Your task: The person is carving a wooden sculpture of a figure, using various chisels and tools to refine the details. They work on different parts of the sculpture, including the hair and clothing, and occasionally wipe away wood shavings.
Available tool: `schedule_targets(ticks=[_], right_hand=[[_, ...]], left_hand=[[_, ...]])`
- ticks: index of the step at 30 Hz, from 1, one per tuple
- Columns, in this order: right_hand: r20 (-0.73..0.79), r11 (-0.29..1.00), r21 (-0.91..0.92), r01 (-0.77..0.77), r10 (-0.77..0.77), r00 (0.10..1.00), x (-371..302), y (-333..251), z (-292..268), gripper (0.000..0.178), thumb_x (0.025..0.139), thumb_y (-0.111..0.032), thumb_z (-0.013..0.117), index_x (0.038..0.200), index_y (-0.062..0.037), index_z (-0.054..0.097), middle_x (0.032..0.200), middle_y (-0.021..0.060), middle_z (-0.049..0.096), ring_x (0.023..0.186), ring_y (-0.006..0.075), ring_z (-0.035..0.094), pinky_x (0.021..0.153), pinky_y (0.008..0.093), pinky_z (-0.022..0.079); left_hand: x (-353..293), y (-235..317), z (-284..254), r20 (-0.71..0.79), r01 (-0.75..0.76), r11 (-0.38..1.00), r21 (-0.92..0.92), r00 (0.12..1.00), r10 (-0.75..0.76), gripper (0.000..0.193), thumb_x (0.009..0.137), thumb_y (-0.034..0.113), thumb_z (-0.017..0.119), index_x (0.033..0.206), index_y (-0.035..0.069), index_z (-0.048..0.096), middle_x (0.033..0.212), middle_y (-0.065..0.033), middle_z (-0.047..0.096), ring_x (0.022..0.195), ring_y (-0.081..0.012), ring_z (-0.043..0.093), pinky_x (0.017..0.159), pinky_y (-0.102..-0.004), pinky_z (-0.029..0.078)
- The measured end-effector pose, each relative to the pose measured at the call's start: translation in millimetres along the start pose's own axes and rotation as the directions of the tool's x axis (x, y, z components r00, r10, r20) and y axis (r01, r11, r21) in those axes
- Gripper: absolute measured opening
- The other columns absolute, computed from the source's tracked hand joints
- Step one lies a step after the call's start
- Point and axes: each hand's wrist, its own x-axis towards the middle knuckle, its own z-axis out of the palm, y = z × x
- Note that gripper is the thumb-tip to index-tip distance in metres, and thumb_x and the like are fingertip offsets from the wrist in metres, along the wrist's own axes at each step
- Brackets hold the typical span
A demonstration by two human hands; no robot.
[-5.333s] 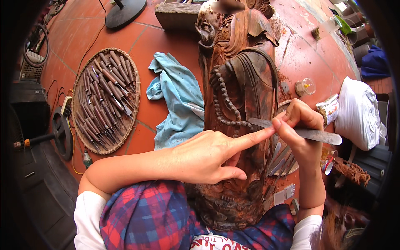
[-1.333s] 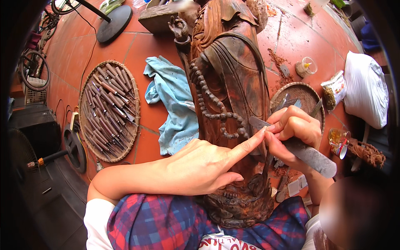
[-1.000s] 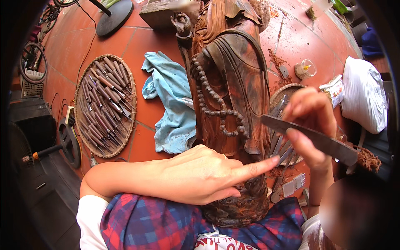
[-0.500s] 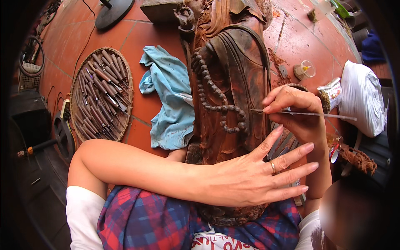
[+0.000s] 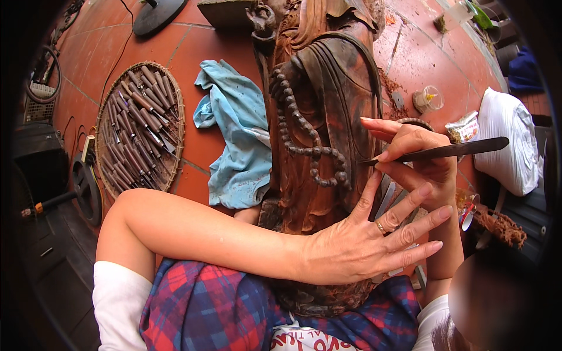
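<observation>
Reddish-orange tiles cover the floor (image 5: pixel 216 44), crossed by pale joints and turned whiter by bright light toward the upper right. At the top left a round black base (image 5: pixel 159 19) carries a pole, and a thin dark cord (image 5: pixel 124 51) trails beside it. A pale crate (image 5: pixel 42 105) sits at the left edge. On the far right are a full white bag (image 5: pixel 506 146) and, farther back, a dark blue cloth (image 5: pixel 524 69)

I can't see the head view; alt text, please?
The right hand holds a slim dark tool, its tip at a carved wooden statue, with the left hand spread over the statue's lower part. To the left, a light blue cloth and a basket of brown-handled tools lie on red floor tiles.
</observation>
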Motion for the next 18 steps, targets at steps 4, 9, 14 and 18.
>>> schedule_targets(ticks=[4, 9, 14, 18], right_hand=[[-0.003, 1.0, 0.005, 0.009, -0.009, 1.0, -6, 4, 6, 0.018, 0.071, 0.014, 0.071, 0.084, 0.0029, 0.067, 0.082, 0.0071, 0.066, 0.109, 0.0332, 0.065, 0.099, 0.0505, 0.048], [0.217, 0.97, -0.21, 0.121, -0.075, 0.973, -1, 3, 2, 0.023, 0.07, 0.014, 0.071, 0.09, 0.0036, 0.065, 0.086, 0.0075, 0.065, 0.116, 0.0398, 0.061, 0.107, 0.0544, 0.041], [-0.099, 0.999, 0.022, 0.049, -0.047, 0.994, 5, 8, 10, 0.022, 0.072, 0.017, 0.07, 0.088, 0.0014, 0.069, 0.083, 0.0086, 0.066, 0.102, 0.0275, 0.067, 0.103, 0.0516, 0.048], [0.089, 0.996, -0.056, 0.071, -0.066, 0.994, 7, 8, 5, 0.017, 0.074, 0.015, 0.07, 0.085, 0.002, 0.067, 0.082, 0.0086, 0.066, 0.097, 0.0249, 0.067, 0.103, 0.0513, 0.048]], left_hand=[[0, -3, -4, 0.054, 0.03, 0.999, -0.023, 0.998, -0.028, 0.059, 0.089, 0.034, 0.058, 0.14, 0.009, 0.041, 0.16, -0.0205, 0.015, 0.147, -0.0431, 0.016, 0.103, -0.0788, 0.016], [-8, 3, 2, 0.02, 0.06, 0.996, -0.06, 0.998, -0.059, 0.056, 0.089, 0.031, 0.058, 0.139, 0.01, 0.043, 0.161, -0.0206, 0.013, 0.147, -0.0436, 0.013, 0.103, -0.0789, 0.017], [9, -14, -5, 0.006, 0.032, 0.996, 0.088, 0.999, -0.033, 0.059, 0.084, 0.029, 0.061, 0.138, 0.01, 0.046, 0.161, -0.0199, 0.014, 0.147, -0.0468, 0.01, 0.102, -0.0797, 0.018], [3, -2, -2, -0.027, 0.091, 0.993, -0.073, 0.995, -0.093, 0.06, 0.082, 0.025, 0.061, 0.139, 0.009, 0.046, 0.16, -0.0184, 0.016, 0.147, -0.0472, 0.008, 0.102, -0.0803, 0.015]])
